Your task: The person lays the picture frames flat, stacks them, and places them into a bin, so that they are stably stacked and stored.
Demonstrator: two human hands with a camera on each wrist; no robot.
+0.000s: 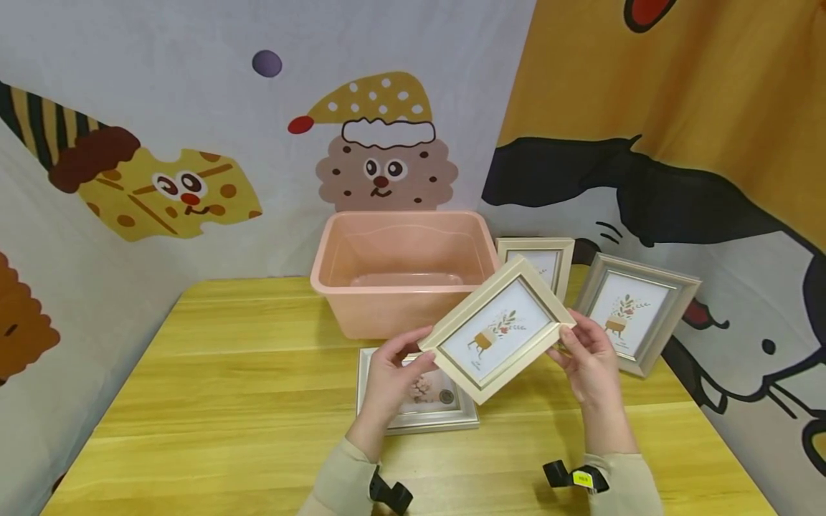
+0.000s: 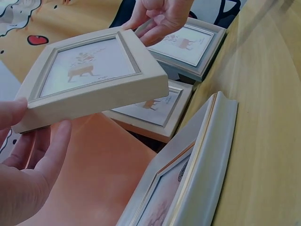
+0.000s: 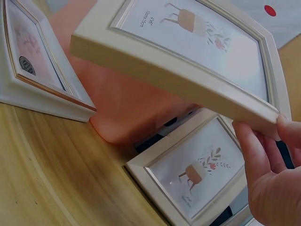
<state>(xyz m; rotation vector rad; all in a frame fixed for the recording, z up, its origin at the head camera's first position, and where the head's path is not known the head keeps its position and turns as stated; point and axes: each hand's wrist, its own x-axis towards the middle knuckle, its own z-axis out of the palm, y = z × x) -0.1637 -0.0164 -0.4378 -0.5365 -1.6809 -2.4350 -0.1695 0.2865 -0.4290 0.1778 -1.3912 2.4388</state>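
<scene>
I held a cream picture frame [image 1: 497, 330] up off the table [image 1: 226, 387] between my 2 hands, pinching it at opposite corners. My left hand [image 1: 392, 373] had its thumb on the front of the border and its fingers underneath; my right hand [image 1: 592, 358] had the other corner pinched, thumb near the front edge and fingers beneath. Neither grip was wider than the frame's thickness. The frame sat askew, its face turned up toward me, showing a print of leaves in a brown pot on legs. Behind it stood a pink bin [image 1: 387, 312], its inside visible over the rim. A silver frame [image 1: 429, 401] lay face up on the table, partly hidden by my left hand and the cream frame. To the right were 2 more: a pale frame [image 1: 545, 261] upright just beside the bin, and a grey frame [image 1: 635, 312] leaning back near my right hand.
</scene>
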